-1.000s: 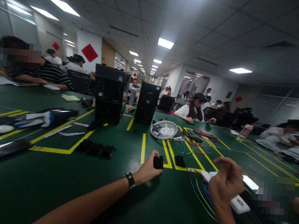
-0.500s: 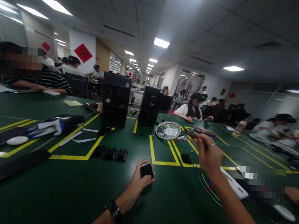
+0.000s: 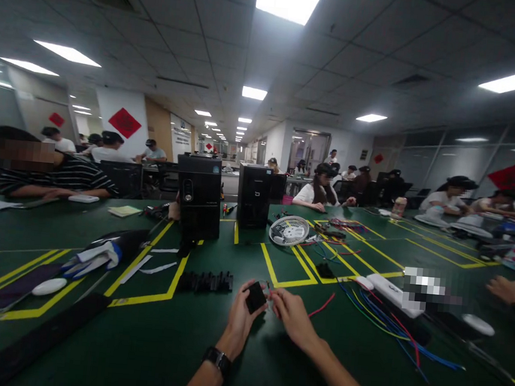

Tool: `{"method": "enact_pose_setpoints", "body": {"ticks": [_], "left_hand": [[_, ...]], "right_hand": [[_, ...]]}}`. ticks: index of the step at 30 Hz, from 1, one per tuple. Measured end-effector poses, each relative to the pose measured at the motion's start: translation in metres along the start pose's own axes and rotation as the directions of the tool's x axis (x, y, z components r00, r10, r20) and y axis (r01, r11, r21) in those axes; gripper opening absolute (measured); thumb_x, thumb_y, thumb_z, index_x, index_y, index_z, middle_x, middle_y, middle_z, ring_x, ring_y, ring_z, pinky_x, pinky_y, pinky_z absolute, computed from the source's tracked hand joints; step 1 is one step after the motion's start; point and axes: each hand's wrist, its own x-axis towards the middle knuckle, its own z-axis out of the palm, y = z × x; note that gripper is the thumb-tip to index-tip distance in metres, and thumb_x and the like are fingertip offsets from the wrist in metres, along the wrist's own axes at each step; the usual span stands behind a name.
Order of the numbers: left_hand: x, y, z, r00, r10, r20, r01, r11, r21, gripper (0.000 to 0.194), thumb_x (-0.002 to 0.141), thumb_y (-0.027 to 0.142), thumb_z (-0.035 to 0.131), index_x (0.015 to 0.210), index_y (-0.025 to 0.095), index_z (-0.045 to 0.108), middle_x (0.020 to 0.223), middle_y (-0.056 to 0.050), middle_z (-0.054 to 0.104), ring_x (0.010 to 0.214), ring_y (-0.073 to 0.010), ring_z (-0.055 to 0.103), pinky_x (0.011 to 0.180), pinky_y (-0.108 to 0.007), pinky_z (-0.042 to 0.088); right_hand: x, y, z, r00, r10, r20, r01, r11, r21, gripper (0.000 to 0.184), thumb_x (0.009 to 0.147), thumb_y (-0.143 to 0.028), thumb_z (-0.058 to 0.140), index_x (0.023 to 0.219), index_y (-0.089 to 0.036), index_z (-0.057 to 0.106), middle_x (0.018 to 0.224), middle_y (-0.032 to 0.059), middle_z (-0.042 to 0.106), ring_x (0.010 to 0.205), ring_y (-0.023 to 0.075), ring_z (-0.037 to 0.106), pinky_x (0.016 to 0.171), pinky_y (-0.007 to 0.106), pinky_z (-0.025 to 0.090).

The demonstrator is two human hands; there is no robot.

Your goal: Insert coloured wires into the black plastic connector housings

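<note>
My left hand (image 3: 238, 320) is closed around a small black square block (image 3: 256, 298), held just above the green table (image 3: 268, 374). Close on its right, the fingers of my right hand (image 3: 295, 319) pinch a red wire (image 3: 322, 305). One end of this wire reaches the block's right side, and the rest trails out behind the hand. Whether the tip is inside the block or only against it, I cannot tell. A row of similar black blocks (image 3: 207, 282) lies left of my hands, and another black piece (image 3: 325, 271) lies to the right.
Two black computer towers (image 3: 199, 197) stand ahead, beside a white round basket (image 3: 289, 230). Loose blue, green and red wires (image 3: 382, 315) and a white power strip (image 3: 395, 294) lie at right. Gloves (image 3: 93, 260) and paper strips (image 3: 136, 268) are at left. Several people sit around.
My right hand has come from the wires at right to the block, bringing a red wire. My left hand keeps the block, now turned and tilted. The camera view has shifted.
</note>
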Motion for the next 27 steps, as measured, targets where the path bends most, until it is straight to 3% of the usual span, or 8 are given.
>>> {"method": "enact_pose_setpoints", "body": {"ticks": [3,9,16,27], "left_hand": [[0.004,0.001,-0.005,0.999,0.039,-0.008,-0.039,0.999,0.01,0.033,0.081,0.028,0.045,0.113,0.019,0.042,0.105,-0.012,0.063,0.089,-0.0207,0.064,0.076,-0.035,0.049],[-0.001,0.001,0.0,0.998,0.061,0.018,-0.062,0.996,0.058,0.03,0.081,0.025,0.046,0.11,0.018,0.045,0.105,-0.012,0.063,0.085,-0.02,0.064,0.069,-0.031,0.049],[-0.009,0.004,0.004,0.992,0.125,0.027,-0.127,0.988,0.089,0.026,0.081,0.019,0.043,0.107,0.018,0.047,0.106,-0.013,0.063,0.082,-0.0206,0.065,0.064,-0.032,0.05],[-0.019,-0.005,0.02,0.968,0.224,0.112,-0.231,0.971,0.055,0.029,0.083,0.023,0.045,0.112,0.018,0.047,0.117,-0.015,0.059,0.087,-0.0234,0.064,0.059,-0.029,0.048]], "right_hand": [[-0.003,0.002,0.017,0.998,-0.045,0.038,0.045,0.999,0.004,0.034,0.094,-0.035,0.034,0.071,-0.018,0.053,0.057,-0.002,0.052,0.053,0.0124,0.048,0.054,0.022,0.033],[-0.01,0.002,0.025,0.993,-0.109,0.038,0.11,0.993,-0.043,0.033,0.094,-0.031,0.034,0.075,-0.018,0.057,0.066,0.0016,0.06,0.058,0.0138,0.054,0.057,0.022,0.034],[-0.018,0.017,0.028,0.995,-0.104,-0.014,0.103,0.995,-0.01,0.033,0.093,-0.033,0.033,0.077,-0.017,0.058,0.057,0.0,0.055,0.051,0.0134,0.05,0.052,0.022,0.031],[-0.018,0.011,0.025,0.993,-0.082,-0.082,0.085,0.996,0.037,0.035,0.09,-0.033,0.037,0.065,-0.018,0.056,0.057,-0.0012,0.055,0.053,0.0126,0.048,0.054,0.022,0.029]]}}
